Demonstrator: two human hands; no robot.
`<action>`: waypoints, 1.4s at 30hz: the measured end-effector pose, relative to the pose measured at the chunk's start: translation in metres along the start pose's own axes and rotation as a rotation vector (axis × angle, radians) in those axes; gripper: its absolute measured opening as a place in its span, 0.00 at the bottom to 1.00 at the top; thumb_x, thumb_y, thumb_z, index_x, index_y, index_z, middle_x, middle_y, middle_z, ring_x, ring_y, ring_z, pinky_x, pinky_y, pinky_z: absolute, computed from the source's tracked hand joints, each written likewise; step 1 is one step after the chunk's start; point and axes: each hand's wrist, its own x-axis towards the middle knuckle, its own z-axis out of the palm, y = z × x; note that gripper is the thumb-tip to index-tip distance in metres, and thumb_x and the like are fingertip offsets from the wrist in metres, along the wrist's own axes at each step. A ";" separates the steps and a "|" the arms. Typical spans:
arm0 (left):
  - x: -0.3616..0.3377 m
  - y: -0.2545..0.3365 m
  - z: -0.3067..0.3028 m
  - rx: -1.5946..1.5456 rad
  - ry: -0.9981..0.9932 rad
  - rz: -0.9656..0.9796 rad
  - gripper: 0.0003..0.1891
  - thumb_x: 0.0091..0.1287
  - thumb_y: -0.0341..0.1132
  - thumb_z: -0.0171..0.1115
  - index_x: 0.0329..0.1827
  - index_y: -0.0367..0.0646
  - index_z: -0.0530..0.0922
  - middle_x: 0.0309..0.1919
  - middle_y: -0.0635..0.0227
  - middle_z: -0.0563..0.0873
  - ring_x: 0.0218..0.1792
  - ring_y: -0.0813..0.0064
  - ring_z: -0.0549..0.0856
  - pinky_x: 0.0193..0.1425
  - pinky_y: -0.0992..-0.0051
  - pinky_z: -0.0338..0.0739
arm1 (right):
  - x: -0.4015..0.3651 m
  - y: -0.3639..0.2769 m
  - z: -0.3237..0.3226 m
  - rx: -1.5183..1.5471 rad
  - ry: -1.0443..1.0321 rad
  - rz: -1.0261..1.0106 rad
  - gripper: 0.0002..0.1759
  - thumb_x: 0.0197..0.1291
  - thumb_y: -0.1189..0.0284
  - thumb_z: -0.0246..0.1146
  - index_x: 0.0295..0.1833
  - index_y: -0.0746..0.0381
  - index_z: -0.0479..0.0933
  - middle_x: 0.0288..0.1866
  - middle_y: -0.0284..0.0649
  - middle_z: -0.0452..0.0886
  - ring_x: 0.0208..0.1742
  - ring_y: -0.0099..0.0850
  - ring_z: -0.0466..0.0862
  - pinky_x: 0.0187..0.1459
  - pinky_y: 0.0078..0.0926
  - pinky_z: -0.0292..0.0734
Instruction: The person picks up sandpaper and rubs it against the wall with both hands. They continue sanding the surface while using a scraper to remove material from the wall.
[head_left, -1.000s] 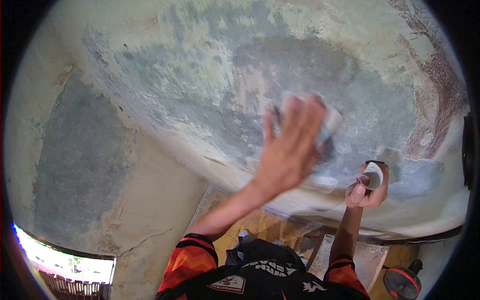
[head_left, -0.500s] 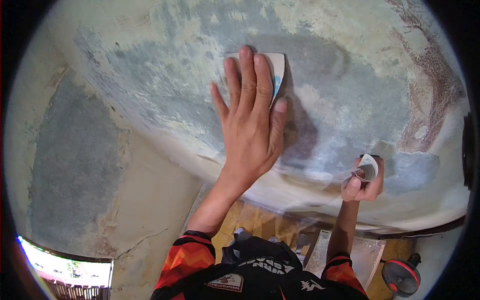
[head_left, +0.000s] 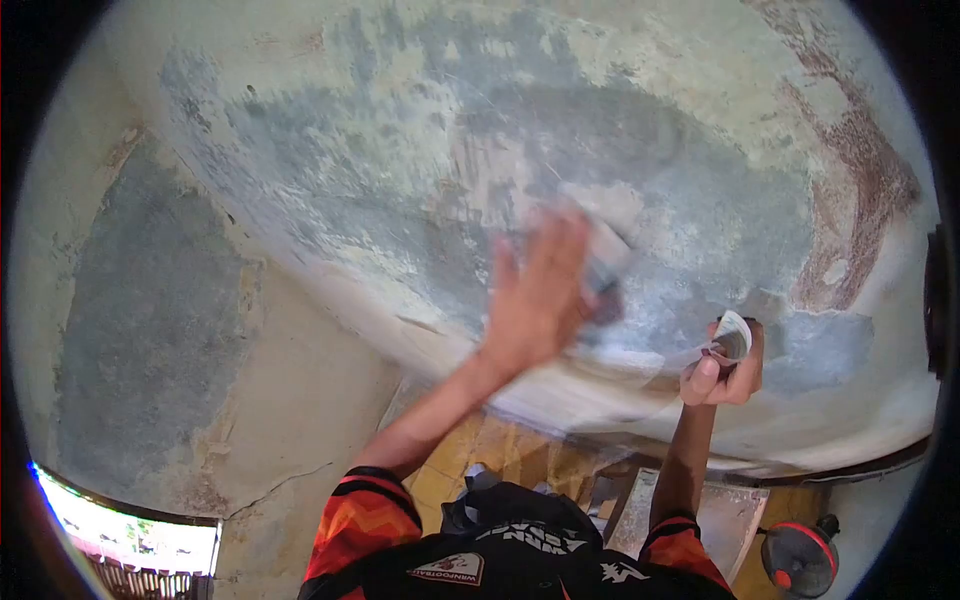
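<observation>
My left hand (head_left: 540, 300) is blurred by motion and lies flat over a sheet of sandpaper (head_left: 611, 248) on the patchy grey-green wall (head_left: 720, 210). The sheet's pale backing shows past the fingers on the right; the rest is hidden under the palm. Lower right, my right hand (head_left: 738, 378) is closed round a curled piece of sandpaper (head_left: 735, 335), its pale inner side facing up. That hand stays close in front of the wall's lower part.
Brown rough plaster (head_left: 845, 230) shows at the wall's right side. A crack (head_left: 280, 485) runs through the left wall above a bright opening (head_left: 140, 535). Below are yellow floor tiles (head_left: 495, 445), a grey board-like surface (head_left: 715, 510) and a black-and-red fan (head_left: 800, 555).
My left hand has swept down and to the right across the wall with the sandpaper under it. My right hand has barely moved and keeps the curled piece.
</observation>
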 end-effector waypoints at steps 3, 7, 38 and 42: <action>-0.002 -0.032 -0.005 0.126 0.101 -0.087 0.35 0.72 0.42 0.53 0.79 0.34 0.58 0.78 0.50 0.60 0.82 0.54 0.51 0.80 0.47 0.35 | 0.003 0.005 0.000 -0.001 -0.018 -0.027 0.31 0.63 0.53 0.56 0.40 0.78 0.76 0.26 0.49 0.79 0.26 0.37 0.78 0.27 0.29 0.74; 0.038 -0.091 -0.038 -0.039 0.412 -0.345 0.36 0.71 0.41 0.53 0.79 0.34 0.56 0.78 0.44 0.57 0.81 0.50 0.51 0.79 0.43 0.37 | 0.002 -0.001 -0.002 -0.028 -0.045 -0.013 0.31 0.63 0.53 0.55 0.39 0.78 0.76 0.26 0.49 0.78 0.25 0.38 0.78 0.26 0.31 0.72; -0.008 -0.107 -0.027 -0.003 0.174 -0.154 0.35 0.76 0.45 0.46 0.81 0.36 0.52 0.81 0.50 0.50 0.82 0.52 0.45 0.81 0.47 0.31 | -0.013 0.007 0.006 -0.114 0.097 0.044 0.33 0.61 0.51 0.60 0.45 0.77 0.79 0.29 0.46 0.82 0.28 0.34 0.81 0.30 0.29 0.76; -0.012 -0.141 -0.040 -0.045 0.206 -0.261 0.34 0.74 0.42 0.48 0.81 0.39 0.55 0.81 0.52 0.52 0.81 0.48 0.47 0.79 0.42 0.31 | -0.008 0.006 0.004 -0.220 0.049 0.010 0.32 0.63 0.49 0.60 0.43 0.74 0.79 0.30 0.45 0.82 0.29 0.33 0.80 0.31 0.28 0.75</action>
